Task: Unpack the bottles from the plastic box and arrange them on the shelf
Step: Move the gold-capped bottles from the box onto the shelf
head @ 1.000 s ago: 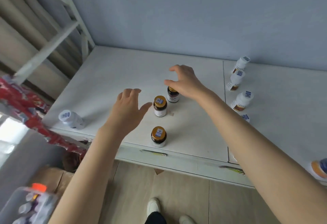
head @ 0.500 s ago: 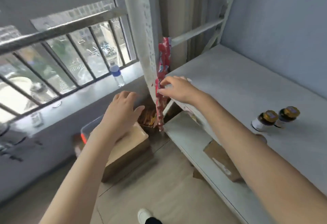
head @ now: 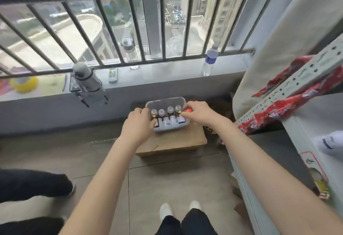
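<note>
Both hands in the plastic box (head: 182,103), which sits on a cardboard box (head: 172,140) on the floor below the window sill, just left of the shelf (head: 319,116). Left hand (head: 138,126) curled over the box's left end, fingers on a bottle there; can't tell if gripped. Right hand (head: 199,113) fingers pinched narrow at the right-end bottles (head: 169,116), grip also unclear. Approx 8 bottles remain in box, 2 rows, far half bare. One white bottle (head: 330,142) visible on shelf edge. Est: partway thru, several pick+place trips left.

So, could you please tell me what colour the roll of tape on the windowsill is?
Yellow; the roll of tape shows at the far left in the head view.
</note>
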